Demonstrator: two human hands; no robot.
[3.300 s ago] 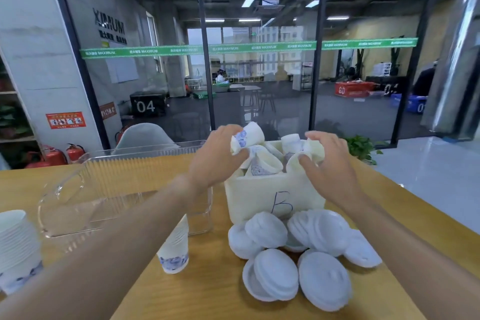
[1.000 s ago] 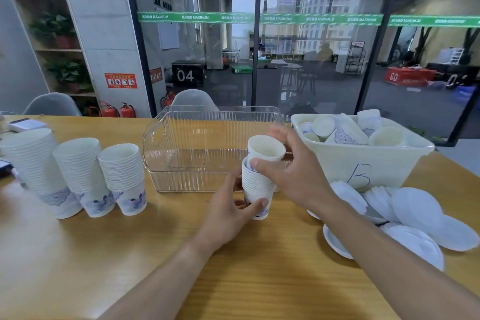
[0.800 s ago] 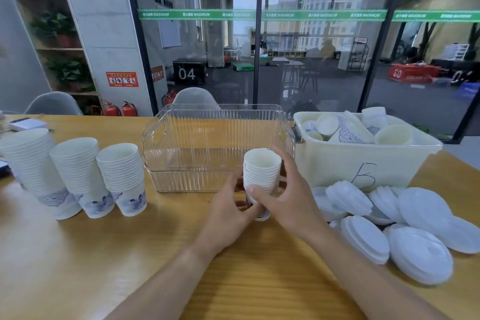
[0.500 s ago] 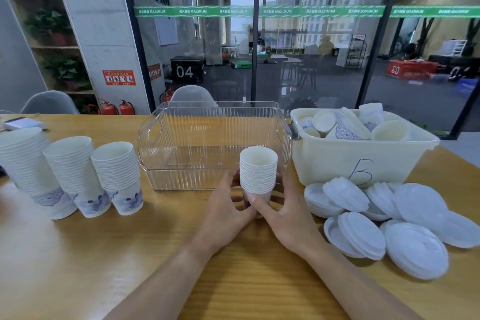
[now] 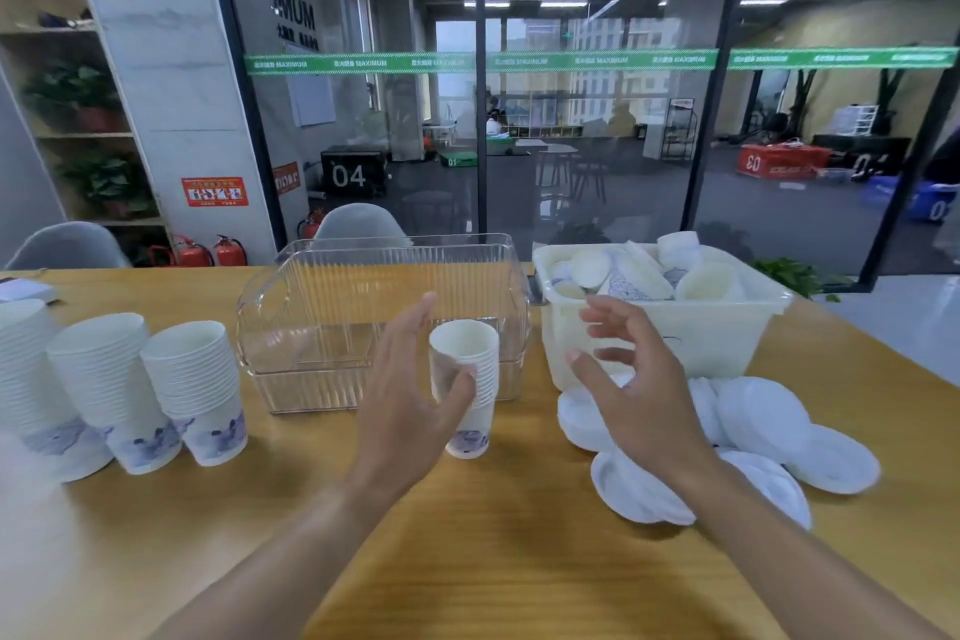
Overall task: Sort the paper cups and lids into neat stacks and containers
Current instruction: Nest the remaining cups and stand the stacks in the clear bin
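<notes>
- The small stack of cups (image 5: 466, 387) stands upright on the table (image 5: 519, 561), its long axis vertical, just in front of the clear bin (image 5: 382, 322) at 12 o'clock from the person.
- The left hand (image 5: 410, 411) is loosely spread and holds nothing; its thumb tip overlaps the stack's near side, and whether it touches cannot be told.
- The right hand (image 5: 631, 390) is also spread and empty, apart from the stack at its 3 o'clock, fingers pointing toward the white bin (image 5: 717, 338).
- The loose cups (image 5: 639, 276) lie tumbled in that white bin at 1 o'clock; the right hand is judged the nearer one for fetching the next cup.
- Three taller stacks (image 5: 124, 390) stand at 9 o'clock; the lids (image 5: 769, 421) lie heaped at 3 o'clock, in front of the white bin.
</notes>
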